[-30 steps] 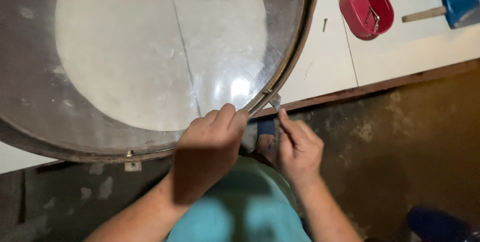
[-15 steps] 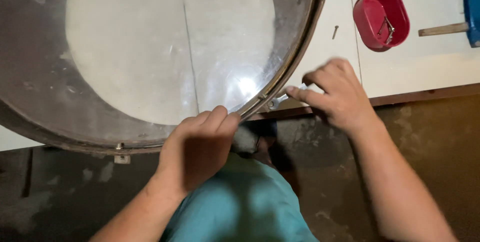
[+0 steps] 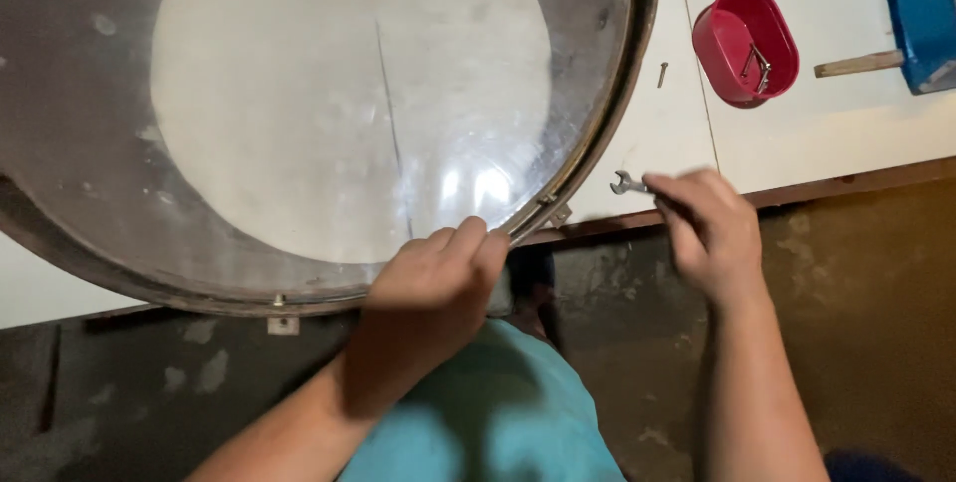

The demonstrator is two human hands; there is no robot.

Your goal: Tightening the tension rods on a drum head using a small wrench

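A big round drum (image 3: 329, 114) lies flat on the white table (image 3: 797, 153), and its near side hangs out past the table's front edge. Its see-through skin has a shiny spot of light, and a dark metal hoop (image 3: 637, 74) runs all around it. The left hand (image 3: 438, 278) rests on the near rim of the drum, with the fingers bent together over the hoop (it looks like a loose hold, not a hard squeeze). The right hand (image 3: 707, 228) is at the front edge of the table, just to the right of the drum. Its fingers are pinched shut around a small silver wrench (image 3: 629, 183), and the open end of the wrench sticks out to the left, lying on the white table close to the hoop. Near the back right of the table sits a red oval bowl (image 3: 745, 44). Inside it are a few small metal pieces (image 3: 759, 64), too tiny to tell what they are. A little nail (image 3: 662, 74) lies on the table between the bowl and the drum. At the back right corner there is a blue box (image 3: 916, 4), and a wooden handle (image 3: 856, 65) pokes out from beside it. The person's blue-green shirt (image 3: 498, 412) shows at the bottom.
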